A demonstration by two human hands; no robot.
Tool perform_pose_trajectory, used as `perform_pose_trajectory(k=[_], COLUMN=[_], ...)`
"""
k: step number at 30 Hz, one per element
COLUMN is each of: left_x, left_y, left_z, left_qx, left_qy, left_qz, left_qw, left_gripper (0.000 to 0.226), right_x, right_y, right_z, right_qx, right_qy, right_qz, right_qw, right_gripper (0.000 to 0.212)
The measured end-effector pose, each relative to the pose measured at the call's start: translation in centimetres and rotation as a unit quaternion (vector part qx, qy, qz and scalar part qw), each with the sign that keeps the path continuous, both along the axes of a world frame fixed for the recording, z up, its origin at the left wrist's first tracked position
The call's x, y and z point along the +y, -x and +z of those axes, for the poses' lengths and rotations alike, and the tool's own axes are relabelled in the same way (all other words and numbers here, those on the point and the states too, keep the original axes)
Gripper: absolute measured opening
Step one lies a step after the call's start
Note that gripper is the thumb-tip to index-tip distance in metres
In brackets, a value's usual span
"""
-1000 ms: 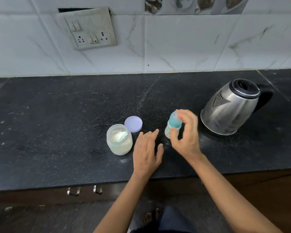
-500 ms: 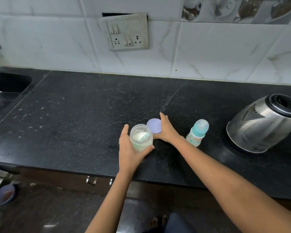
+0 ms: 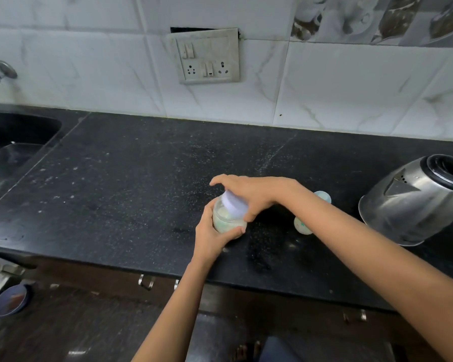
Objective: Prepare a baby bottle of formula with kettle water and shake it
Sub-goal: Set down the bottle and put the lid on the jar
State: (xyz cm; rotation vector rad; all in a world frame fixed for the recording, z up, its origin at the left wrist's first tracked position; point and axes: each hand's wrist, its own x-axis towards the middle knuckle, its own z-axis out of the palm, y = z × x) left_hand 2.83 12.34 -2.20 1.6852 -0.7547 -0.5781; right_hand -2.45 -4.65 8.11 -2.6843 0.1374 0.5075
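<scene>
I see the left hand (image 3: 211, 237) wrapped round the clear round jar of white powder (image 3: 226, 222) over the black stone surface (image 3: 141, 192). Right hand (image 3: 251, 194) grips the pale lilac round lid (image 3: 234, 205), tilted at the jar mouth. Small teal-capped baby bottle (image 3: 302, 226) upright just behind the right wrist, partly hidden. Steel kettle (image 3: 413, 202) further right.

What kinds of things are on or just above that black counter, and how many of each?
formula jar: 1
lavender lid: 1
baby bottle: 1
kettle: 1
total: 4
</scene>
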Motion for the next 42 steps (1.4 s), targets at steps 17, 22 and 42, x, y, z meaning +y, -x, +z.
perform_pose_trajectory(k=[17, 22, 42], left_x=[-0.8, -0.7, -1.3], left_y=[-1.0, -1.5, -0.3], left_z=[-1.2, -1.6, -1.6], left_qx=[0.020, 0.026, 0.030], left_qy=[-0.035, -0.029, -0.011], left_qz=[-0.006, -0.020, 0.022], left_qw=[0.999, 0.999, 0.999], left_gripper=[0.070, 0.077, 0.074], right_x=[-0.5, 2.6, 2.6], right_y=[-0.6, 0.0, -0.1], right_z=[-4.3, -3.9, -5.2], right_qx=[-0.157, -0.111, -0.111], right_qy=[0.119, 0.240, 0.302], right_qz=[0.219, 0.065, 0.059], right_qw=[0.956, 0.962, 0.945], right_gripper=[0.050, 0.073, 0.067])
